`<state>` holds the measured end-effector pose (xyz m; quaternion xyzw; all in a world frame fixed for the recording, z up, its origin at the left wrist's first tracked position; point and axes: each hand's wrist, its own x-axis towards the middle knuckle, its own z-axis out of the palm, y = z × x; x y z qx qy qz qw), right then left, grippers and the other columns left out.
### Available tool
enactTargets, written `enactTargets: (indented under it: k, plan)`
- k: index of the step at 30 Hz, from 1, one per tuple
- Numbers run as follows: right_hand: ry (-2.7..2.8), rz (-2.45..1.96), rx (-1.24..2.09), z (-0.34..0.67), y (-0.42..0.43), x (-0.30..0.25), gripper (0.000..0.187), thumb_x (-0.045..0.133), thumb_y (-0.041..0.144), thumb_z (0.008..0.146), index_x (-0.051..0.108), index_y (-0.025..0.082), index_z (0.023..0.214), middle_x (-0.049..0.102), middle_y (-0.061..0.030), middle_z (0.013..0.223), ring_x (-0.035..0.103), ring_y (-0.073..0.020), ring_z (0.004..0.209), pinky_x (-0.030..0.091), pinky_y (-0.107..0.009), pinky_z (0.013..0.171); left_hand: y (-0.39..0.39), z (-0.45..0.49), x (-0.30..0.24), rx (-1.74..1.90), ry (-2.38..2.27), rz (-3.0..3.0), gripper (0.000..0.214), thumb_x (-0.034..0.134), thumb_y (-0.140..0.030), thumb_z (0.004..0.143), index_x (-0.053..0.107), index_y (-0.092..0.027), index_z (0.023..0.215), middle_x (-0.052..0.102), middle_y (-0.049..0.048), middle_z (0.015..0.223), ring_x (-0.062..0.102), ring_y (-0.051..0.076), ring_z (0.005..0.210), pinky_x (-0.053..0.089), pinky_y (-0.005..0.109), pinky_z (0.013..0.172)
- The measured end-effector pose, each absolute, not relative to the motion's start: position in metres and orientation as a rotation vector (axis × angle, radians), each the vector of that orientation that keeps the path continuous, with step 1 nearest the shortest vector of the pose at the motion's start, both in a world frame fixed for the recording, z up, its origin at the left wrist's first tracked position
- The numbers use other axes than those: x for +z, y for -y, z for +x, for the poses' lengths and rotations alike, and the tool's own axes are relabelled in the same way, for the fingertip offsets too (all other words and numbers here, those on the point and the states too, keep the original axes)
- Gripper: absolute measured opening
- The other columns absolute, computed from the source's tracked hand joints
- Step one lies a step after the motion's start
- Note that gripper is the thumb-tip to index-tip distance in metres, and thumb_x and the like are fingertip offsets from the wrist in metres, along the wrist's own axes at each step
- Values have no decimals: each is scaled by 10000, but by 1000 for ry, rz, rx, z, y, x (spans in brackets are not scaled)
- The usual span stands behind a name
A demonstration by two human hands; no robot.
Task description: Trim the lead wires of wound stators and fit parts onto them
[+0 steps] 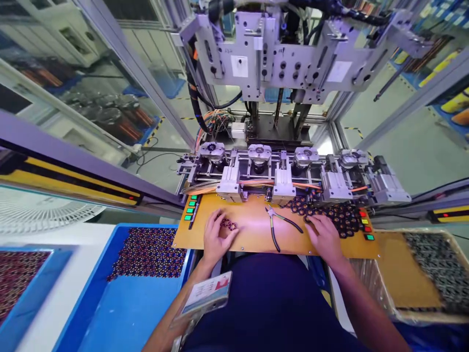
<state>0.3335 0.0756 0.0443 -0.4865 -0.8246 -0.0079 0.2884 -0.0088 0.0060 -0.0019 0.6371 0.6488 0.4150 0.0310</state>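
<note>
My left hand (216, 235) rests on the orange work board (252, 234), fingers curled round a few small dark ring-shaped parts (228, 224). My right hand (324, 235) lies on the board's right side, its fingers touching a heap of the same dark rings (339, 215); they look loosely bent, and whether they grip one is unclear. A pair of black-handled cutters (277, 222) lies on the board between both hands.
Behind the board stands a machine with a row of several round winding stations (282, 159). Coloured buttons sit at the board's left (190, 208) and right (366, 227) edges. A blue bin (110, 303) of rings is at left, a lined tray (432, 274) at right.
</note>
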Motion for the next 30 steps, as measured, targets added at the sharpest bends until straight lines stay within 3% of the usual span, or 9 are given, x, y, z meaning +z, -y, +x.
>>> enactTargets:
  k: [9, 14, 17, 20, 23, 26, 30]
  plan:
    - [2293, -1341, 141, 308, -111, 28, 149, 559, 265, 956, 629, 138, 920, 589, -15, 853, 558, -140, 803, 483, -316, 773, 5, -12, 40, 1374, -2064, 1957, 460, 730, -336, 802, 586, -183, 1211, 576, 167, 1327, 533, 324, 1275, 448, 550, 1062]
    - [2270, -1133, 273, 305, -108, 53, 158, 551, 170, 933, 660, 140, 823, 560, -29, 774, 521, -146, 744, 446, -304, 706, 14, -25, 73, 1387, -2072, 1873, 398, 731, -302, 800, 625, -169, 1160, 626, 155, 1269, 594, 296, 1201, 491, 522, 1015]
    - [2209, -926, 407, 293, -91, 89, 98, 593, 145, 908, 686, 174, 912, 559, -35, 821, 543, -146, 764, 458, -290, 681, 13, -14, 105, 1310, -1826, 1782, 314, 683, -296, 844, 657, -164, 1128, 718, 109, 1051, 682, 216, 971, 568, 406, 877]
    - [2126, -733, 551, 272, -70, 125, 188, 630, 111, 882, 664, 232, 1021, 534, -23, 901, 559, -127, 780, 467, -253, 632, 7, 13, 135, 1216, -1350, 1673, 285, 652, -293, 868, 683, -152, 1114, 744, 69, 861, 690, 152, 755, 582, 303, 747]
    - [2032, -559, 724, 250, -55, 145, 338, 637, 27, 842, 663, 272, 1073, 523, -23, 936, 560, -130, 817, 479, -255, 647, 2, 39, 150, 1264, -1044, 1534, 362, 684, -287, 848, 657, -126, 1171, 761, 83, 882, 711, 149, 734, 585, 265, 704]
    - [1974, -470, 853, 235, -52, 150, 432, 632, -32, 809, 677, 278, 1107, 534, -41, 979, 560, -149, 882, 487, -275, 698, 4, 49, 152, 1365, -1076, 1485, 300, 686, -258, 848, 677, -111, 1110, 771, 103, 920, 728, 161, 757, 589, 261, 712]
    - [1955, -472, 1036, 226, -55, 150, 336, 630, 25, 835, 696, 262, 1065, 553, -60, 1019, 566, -165, 917, 504, -307, 752, 9, 44, 151, 1406, -1188, 1562, 261, 683, -231, 848, 689, -115, 1082, 768, 91, 894, 719, 147, 743, 587, 255, 724]
